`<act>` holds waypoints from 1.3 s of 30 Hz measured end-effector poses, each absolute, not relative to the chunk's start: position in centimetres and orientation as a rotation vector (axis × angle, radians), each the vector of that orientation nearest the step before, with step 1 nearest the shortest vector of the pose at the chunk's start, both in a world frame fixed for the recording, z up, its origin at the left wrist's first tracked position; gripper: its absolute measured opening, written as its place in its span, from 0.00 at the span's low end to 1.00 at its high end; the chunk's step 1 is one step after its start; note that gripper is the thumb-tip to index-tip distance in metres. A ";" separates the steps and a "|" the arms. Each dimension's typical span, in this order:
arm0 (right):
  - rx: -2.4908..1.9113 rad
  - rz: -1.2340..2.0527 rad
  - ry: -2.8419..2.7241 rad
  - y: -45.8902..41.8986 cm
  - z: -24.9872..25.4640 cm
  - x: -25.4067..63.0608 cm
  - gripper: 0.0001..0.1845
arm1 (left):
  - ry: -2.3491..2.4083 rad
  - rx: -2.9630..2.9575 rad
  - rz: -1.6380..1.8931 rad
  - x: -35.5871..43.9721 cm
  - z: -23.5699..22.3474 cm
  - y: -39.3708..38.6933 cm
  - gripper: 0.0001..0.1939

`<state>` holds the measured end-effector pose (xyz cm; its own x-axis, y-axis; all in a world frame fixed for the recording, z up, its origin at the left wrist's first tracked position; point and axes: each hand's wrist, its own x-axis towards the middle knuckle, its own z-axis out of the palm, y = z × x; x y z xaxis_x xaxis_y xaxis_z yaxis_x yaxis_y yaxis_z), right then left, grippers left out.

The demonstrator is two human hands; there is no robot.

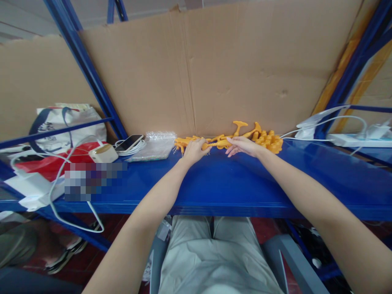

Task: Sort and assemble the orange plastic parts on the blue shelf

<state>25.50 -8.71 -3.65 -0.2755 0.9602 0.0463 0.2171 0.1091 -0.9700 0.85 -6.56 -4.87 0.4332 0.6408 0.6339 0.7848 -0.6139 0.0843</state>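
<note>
A row of yellow plastic pieces lies along the back of the blue shelf, against the cardboard. Thin metal spirals stick out from the left pile (180,141), so these look like corkscrews with yellow handles. My left hand (193,152) rests on that pile, its fingers curled around a yellow corkscrew handle (205,145) and partly hidden. My right hand (246,146) reaches in from the right with fingers stretched and apart, its tips beside the middle yellow pieces (222,143). Behind it, T-shaped yellow handles (240,125) stand up. Right of it sits a cluster of knobbed yellow pieces (271,141).
Left on the blue shelf (226,183) are clear plastic bags (154,147), a phone (130,143), a white charger (103,153) and looping cables. A cardboard sheet (232,69) closes the back. A power strip (361,140) lies at right. Another person's legs (39,241) show lower left.
</note>
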 end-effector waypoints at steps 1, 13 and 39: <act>-1.189 1.223 -1.627 -8.7 -3.7 25.4 0.20 | -1.236 -2.455 -0.949 0.8 -4.9 -6.5 0.11; -1.096 1.199 -1.697 -7.8 -4.4 27.4 0.20 | -1.279 -2.378 -0.893 1.2 -5.2 -6.5 0.09; -1.099 1.250 -1.699 -8.9 -3.4 27.0 0.13 | -1.267 -2.393 -0.928 1.2 -5.3 -6.5 0.09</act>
